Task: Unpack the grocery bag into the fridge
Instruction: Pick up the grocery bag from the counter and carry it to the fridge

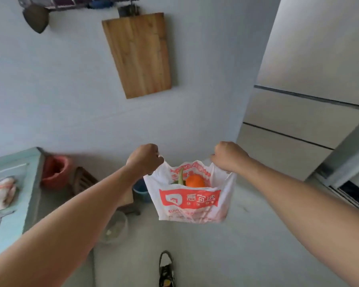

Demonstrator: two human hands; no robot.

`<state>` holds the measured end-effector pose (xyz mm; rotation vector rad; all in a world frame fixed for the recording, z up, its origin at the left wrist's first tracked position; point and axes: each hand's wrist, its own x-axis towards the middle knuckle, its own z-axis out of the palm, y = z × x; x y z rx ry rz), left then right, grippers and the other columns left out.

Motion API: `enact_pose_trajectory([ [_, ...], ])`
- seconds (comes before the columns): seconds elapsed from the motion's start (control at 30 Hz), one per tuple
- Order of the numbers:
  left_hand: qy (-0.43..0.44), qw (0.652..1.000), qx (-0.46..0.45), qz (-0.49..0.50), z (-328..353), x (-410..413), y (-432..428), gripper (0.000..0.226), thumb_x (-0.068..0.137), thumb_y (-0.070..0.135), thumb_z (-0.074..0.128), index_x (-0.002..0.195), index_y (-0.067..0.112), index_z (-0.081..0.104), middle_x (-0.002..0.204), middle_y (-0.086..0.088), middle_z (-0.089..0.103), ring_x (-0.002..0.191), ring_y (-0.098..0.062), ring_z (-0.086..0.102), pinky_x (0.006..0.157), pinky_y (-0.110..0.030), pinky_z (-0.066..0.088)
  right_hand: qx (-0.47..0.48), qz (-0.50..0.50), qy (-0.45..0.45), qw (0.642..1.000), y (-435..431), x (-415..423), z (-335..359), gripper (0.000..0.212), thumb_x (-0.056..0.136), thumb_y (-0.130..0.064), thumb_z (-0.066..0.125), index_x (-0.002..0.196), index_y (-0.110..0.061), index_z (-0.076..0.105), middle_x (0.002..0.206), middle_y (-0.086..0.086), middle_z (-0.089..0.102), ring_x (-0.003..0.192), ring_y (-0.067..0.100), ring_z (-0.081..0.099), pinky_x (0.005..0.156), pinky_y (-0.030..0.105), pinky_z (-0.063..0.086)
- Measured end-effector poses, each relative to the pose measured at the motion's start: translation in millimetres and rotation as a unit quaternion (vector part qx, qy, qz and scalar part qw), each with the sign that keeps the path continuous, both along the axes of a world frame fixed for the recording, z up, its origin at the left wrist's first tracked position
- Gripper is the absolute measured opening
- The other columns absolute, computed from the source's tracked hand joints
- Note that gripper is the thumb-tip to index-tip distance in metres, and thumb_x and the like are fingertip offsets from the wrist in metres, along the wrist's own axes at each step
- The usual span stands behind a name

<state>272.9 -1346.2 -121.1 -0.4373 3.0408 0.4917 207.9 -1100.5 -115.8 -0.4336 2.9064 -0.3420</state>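
A white plastic grocery bag point(190, 200) with red print hangs in the air in front of me, held open by its two handles. My left hand point(144, 159) is closed on the left handle and my right hand point(229, 156) on the right one. Inside the bag's mouth I see an orange fruit point(195, 181) and a green vegetable point(180, 176) beside it. The fridge point(305, 112) stands at the right, pale grey, with all its doors and drawers closed.
A wooden cutting board point(139, 54) hangs on the wall ahead. A teal counter point(13, 183) runs along the left. On the floor are a red bucket point(56, 171), a wooden stool point(84, 181), a blue pot point(141, 190) and a clear bowl point(114, 228). My shoe point(166, 268) shows below.
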Motion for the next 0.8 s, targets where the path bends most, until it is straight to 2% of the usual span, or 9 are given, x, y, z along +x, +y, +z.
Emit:
enact_pose_trajectory([
  [0.07, -0.001, 0.999, 0.009, -0.035, -10.7, -39.8, 15.4, 0.024, 0.086, 0.023, 0.055, 0.065, 0.020, 0.044, 0.063, 0.001, 0.052, 0.049, -0.012, 0.050, 0.043, -0.024, 0.030, 0.004, -0.040, -0.010, 0.999, 18.3, -18.4, -8.3, 0.029, 0.089, -0.025, 0.053, 0.063, -0.016, 0.046, 0.066, 0.005, 0.052, 0.066, 0.026, 0.055, 0.057, 0.027, 0.040],
  [0.17, 0.001, 0.996, 0.033, -0.088, -27.8, -98.1, 34.3, 0.023, 0.085, 0.021, 0.052, 0.064, 0.018, 0.042, 0.063, 0.000, 0.050, 0.051, -0.017, 0.050, 0.045, -0.024, 0.031, 0.016, -0.097, -0.021, 0.995, 36.3, -46.4, -17.9, 0.028, 0.088, -0.024, 0.051, 0.061, -0.015, 0.046, 0.065, 0.004, 0.052, 0.062, 0.023, 0.055, 0.053, 0.026, 0.037],
  [0.3, -0.015, 0.987, 0.058, -0.149, -47.8, -162.4, 48.2, 0.017, 0.085, 0.023, 0.052, 0.070, 0.017, 0.046, 0.072, -0.002, 0.053, 0.071, -0.026, 0.052, 0.054, -0.027, 0.035, 0.025, -0.167, -0.029, 0.985, 46.5, -77.4, -29.0, 0.034, 0.092, -0.023, 0.051, 0.059, -0.015, 0.046, 0.062, 0.002, 0.050, 0.056, 0.017, 0.050, 0.049, 0.023, 0.032],
  [0.4, -0.028, 0.980, 0.069, -0.184, -60.5, -204.2, 52.7, 0.015, 0.086, 0.025, 0.052, 0.075, 0.015, 0.049, 0.076, -0.003, 0.055, 0.076, -0.026, 0.053, 0.061, -0.028, 0.038, 0.020, -0.209, -0.033, 0.977, 48.1, -98.0, -36.1, 0.036, 0.095, -0.026, 0.051, 0.061, -0.016, 0.047, 0.061, 0.001, 0.052, 0.055, 0.015, 0.052, 0.050, 0.023, 0.035],
  [0.57, -0.053, 0.973, 0.092, -0.203, -80.9, -258.5, 61.7, 0.018, 0.088, 0.026, 0.053, 0.074, 0.014, 0.049, 0.079, -0.006, 0.057, 0.077, -0.027, 0.055, 0.061, -0.029, 0.039, 0.026, -0.253, -0.051, 0.966, 53.0, -128.0, -54.0, 0.036, 0.094, -0.023, 0.051, 0.061, -0.018, 0.036, 0.062, -0.001, 0.041, 0.057, 0.015, 0.042, 0.049, 0.026, 0.026],
  [0.7, -0.061, 0.971, 0.106, -0.206, -95.0, -299.3, 71.7, 0.025, 0.090, 0.023, 0.053, 0.068, 0.015, 0.042, 0.072, -0.003, 0.051, 0.071, -0.023, 0.051, 0.056, -0.029, 0.035, -0.003, -0.290, -0.067, 0.955, 60.6, -160.7, -71.1, 0.036, 0.095, -0.019, 0.051, 0.063, -0.015, 0.036, 0.062, 0.001, 0.040, 0.053, 0.012, 0.037, 0.049, 0.026, 0.025],
  [0.8, -0.078, 0.968, 0.094, -0.219, -109.6, -332.0, 76.1, 0.022, 0.090, 0.024, 0.052, 0.073, 0.011, 0.049, 0.074, -0.002, 0.051, 0.077, -0.026, 0.056, 0.062, -0.029, 0.037, -0.017, -0.298, -0.083, 0.951, 66.8, -188.6, -90.3, 0.038, 0.095, -0.018, 0.051, 0.061, -0.014, 0.034, 0.060, 0.002, 0.037, 0.051, 0.014, 0.035, 0.048, 0.027, 0.025],
])
